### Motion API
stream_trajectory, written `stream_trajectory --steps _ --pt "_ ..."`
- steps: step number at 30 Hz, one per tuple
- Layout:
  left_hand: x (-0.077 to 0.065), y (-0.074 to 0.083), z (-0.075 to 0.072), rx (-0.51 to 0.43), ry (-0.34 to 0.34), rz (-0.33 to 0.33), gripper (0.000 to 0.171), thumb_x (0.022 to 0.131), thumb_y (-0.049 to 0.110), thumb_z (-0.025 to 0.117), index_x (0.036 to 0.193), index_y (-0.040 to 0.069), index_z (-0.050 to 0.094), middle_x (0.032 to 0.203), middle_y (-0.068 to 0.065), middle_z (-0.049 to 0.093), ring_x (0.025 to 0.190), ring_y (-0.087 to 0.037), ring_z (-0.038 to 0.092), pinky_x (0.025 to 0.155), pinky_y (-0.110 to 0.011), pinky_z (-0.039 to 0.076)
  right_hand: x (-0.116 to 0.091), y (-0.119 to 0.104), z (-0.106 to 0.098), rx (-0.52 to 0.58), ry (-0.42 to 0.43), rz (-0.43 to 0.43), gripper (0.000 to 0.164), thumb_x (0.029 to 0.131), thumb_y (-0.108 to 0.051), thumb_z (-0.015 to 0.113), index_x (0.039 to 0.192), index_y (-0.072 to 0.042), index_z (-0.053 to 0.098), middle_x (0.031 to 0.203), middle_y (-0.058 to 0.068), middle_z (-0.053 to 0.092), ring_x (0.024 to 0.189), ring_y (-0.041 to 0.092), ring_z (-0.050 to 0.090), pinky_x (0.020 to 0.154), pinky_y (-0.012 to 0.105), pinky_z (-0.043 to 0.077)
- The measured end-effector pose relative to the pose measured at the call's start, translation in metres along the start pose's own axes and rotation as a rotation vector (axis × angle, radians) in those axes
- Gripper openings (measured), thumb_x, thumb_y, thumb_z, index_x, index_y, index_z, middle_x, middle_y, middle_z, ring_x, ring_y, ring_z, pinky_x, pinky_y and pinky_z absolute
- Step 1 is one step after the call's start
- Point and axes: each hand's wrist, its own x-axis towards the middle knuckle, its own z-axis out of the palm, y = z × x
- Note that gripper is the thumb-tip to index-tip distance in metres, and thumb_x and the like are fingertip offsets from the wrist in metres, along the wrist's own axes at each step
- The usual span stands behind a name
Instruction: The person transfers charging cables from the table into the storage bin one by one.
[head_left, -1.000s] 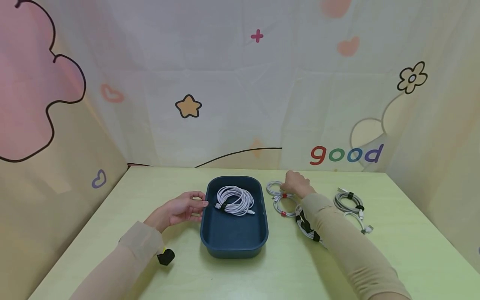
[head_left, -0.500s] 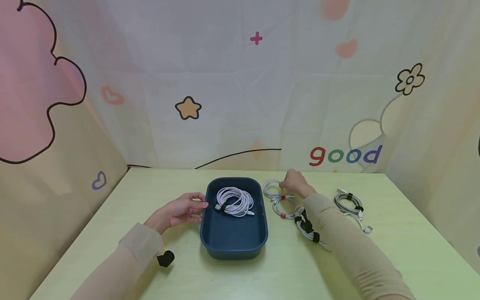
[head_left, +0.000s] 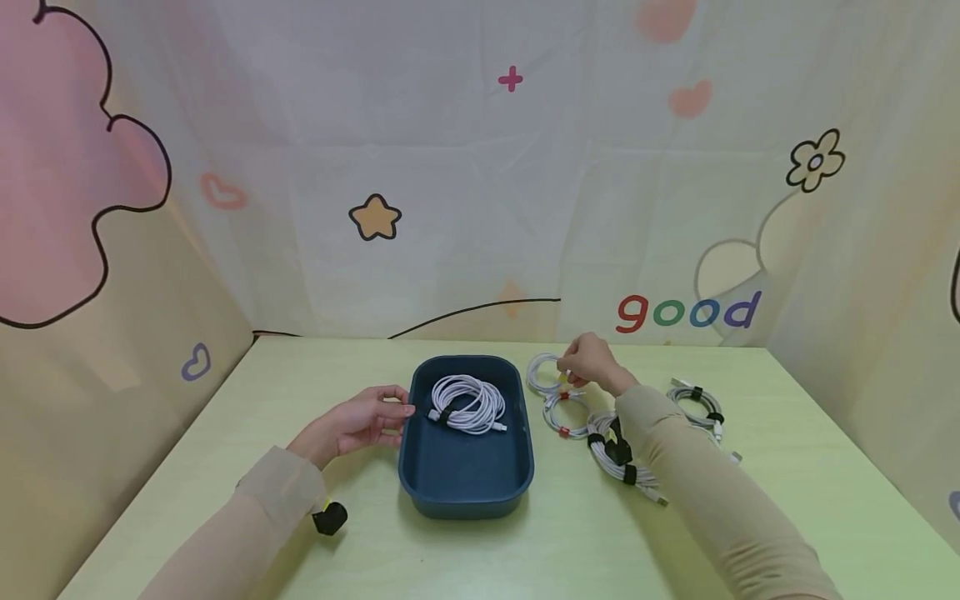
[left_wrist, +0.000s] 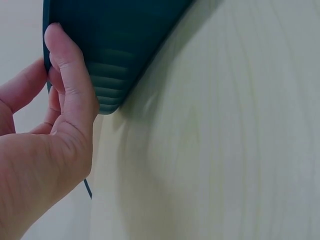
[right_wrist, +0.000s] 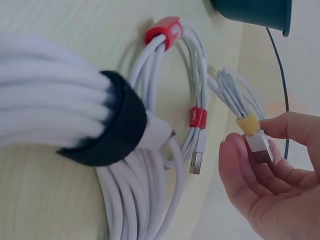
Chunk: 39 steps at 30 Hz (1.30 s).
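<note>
The right hand [right_wrist: 282, 185] pinches a cable [right_wrist: 232, 92], its plug [right_wrist: 259, 144] clear only from that wrist; the left hand [head_left: 367, 418], fingers apart, touches the bin [head_left: 467, 477].

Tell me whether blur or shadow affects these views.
Right wrist: the thick white black-strapped cable coil, nearest the lens, looks soft; the white yellow-tied cable coil is crisper. Left wrist: a diffuse shadow on the pale wooden table beside the dark blue rectangular bin. Head: soft shadow under it.
</note>
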Motion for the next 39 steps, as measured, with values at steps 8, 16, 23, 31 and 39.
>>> stream_trajectory --steps 8,16,23,31,39 --pt "0.0 -0.001 -0.001 0.002 -0.015 0.011 0.012 0.095 0.012 0.059 0.101 0.01 0.048 0.081 0.0 0.059 0.069 -0.012 0.058 0.068 -0.026 0.056 0.002 0.0 0.0 0.09 -0.03 0.035 0.021 0.09 -0.005 0.062 0.105 0.01 0.063 0.084 0.014 0.068 0.062 0.017 0.068 0.074 0.039 0.059" --pt "0.0 -0.001 0.0 -0.004 -0.012 0.014 0.009 0.096 0.011 0.057 0.1 0.011 0.049 0.081 0.0 0.059 0.069 -0.012 0.059 0.068 -0.027 0.056 -0.004 -0.003 -0.008 0.166 -0.064 0.042 0.025 0.091 -0.004 0.06 0.109 0.013 0.06 0.087 0.015 0.068 0.063 0.015 0.067 0.073 0.037 0.059" --pt "0.0 -0.001 0.0 -0.004 -0.01 0.016 0.008 0.096 0.011 0.056 0.098 0.012 0.049 0.079 0.001 0.059 0.068 -0.011 0.058 0.068 -0.026 0.056 -0.006 -0.006 -0.017 0.23 -0.075 0.049 0.026 0.091 -0.004 0.06 0.111 0.013 0.058 0.086 0.015 0.068 0.064 0.015 0.068 0.073 0.035 0.059" --pt "0.0 -0.002 0.0 0.007 -0.003 0.012 0.007 0.097 0.01 0.055 0.1 0.011 0.048 0.082 0.0 0.059 0.069 -0.012 0.058 0.069 -0.027 0.056 -0.009 -0.008 -0.026 0.253 -0.088 0.021 0.029 0.091 -0.006 0.06 0.113 0.013 0.059 0.086 0.013 0.067 0.066 0.015 0.068 0.076 0.036 0.059" --pt "-0.001 -0.001 0.001 -0.004 -0.017 0.011 0.011 0.097 0.011 0.055 0.104 0.01 0.046 0.081 0.001 0.059 0.069 -0.012 0.058 0.068 -0.026 0.056 -0.012 -0.024 -0.028 0.271 -0.102 0.033 0.03 0.093 -0.008 0.06 0.117 0.011 0.058 0.087 0.012 0.067 0.068 0.015 0.068 0.079 0.035 0.058"
